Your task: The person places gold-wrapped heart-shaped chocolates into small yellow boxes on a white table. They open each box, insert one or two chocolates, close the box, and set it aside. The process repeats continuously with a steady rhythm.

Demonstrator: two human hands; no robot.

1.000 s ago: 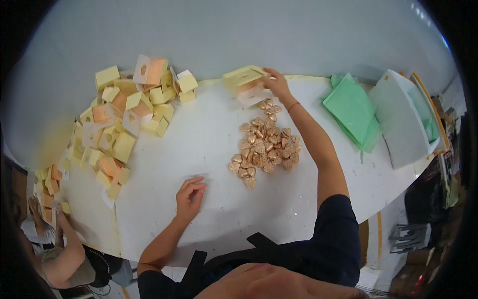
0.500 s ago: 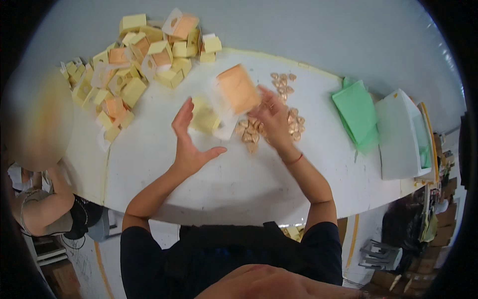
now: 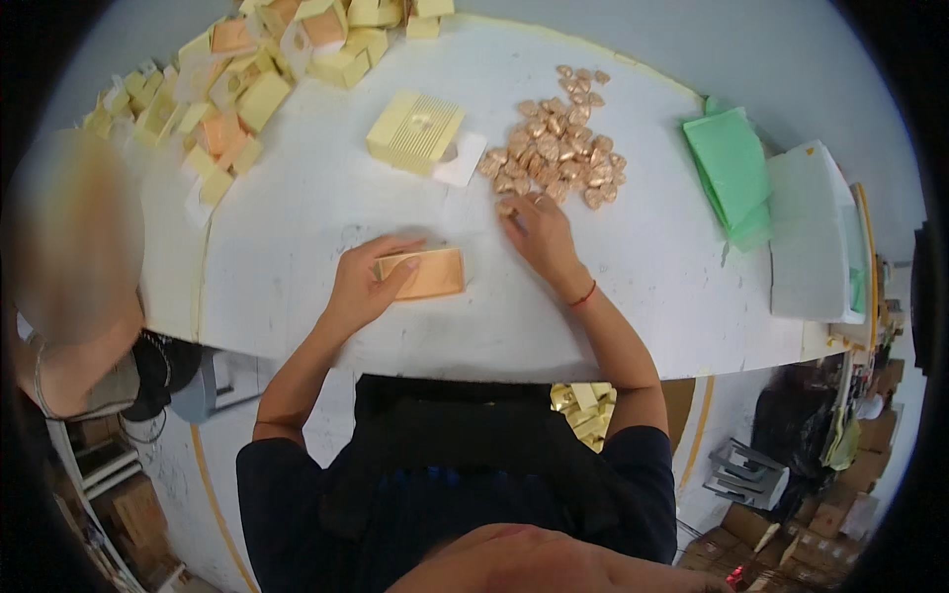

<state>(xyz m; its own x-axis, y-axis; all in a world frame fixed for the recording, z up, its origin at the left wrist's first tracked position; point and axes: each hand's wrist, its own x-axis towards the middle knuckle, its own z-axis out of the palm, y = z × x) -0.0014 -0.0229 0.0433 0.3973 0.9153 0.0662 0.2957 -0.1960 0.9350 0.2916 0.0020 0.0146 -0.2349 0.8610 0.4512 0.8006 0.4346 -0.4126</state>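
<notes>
My left hand [image 3: 368, 282] is closed round the left end of a small open orange box [image 3: 435, 274] on the white table, its thumb over the near edge. In front of the pile of shiny copper foil-wrapped pieces [image 3: 559, 148], several of them heart-shaped, my right hand [image 3: 542, 237] pinches one small foil-wrapped piece [image 3: 507, 210] between thumb and fingers. Beyond the orange box stands a pale yellow box [image 3: 413, 133] with ribbed lines on top and a white flap [image 3: 461, 161] sticking out at its right.
A heap of yellow and orange boxes [image 3: 262, 94] covers the far left of the table [image 3: 474, 341]. Green sheets [image 3: 729, 173] lie at the right beside a white foam box [image 3: 813, 232]. Another person's arm [image 3: 94, 351] shows at the left edge.
The orange box, earlier raised by my right hand, is now low on the table in my left hand, which was open. My right hand has come to the foil-wrapped pieces. The view has shifted.
</notes>
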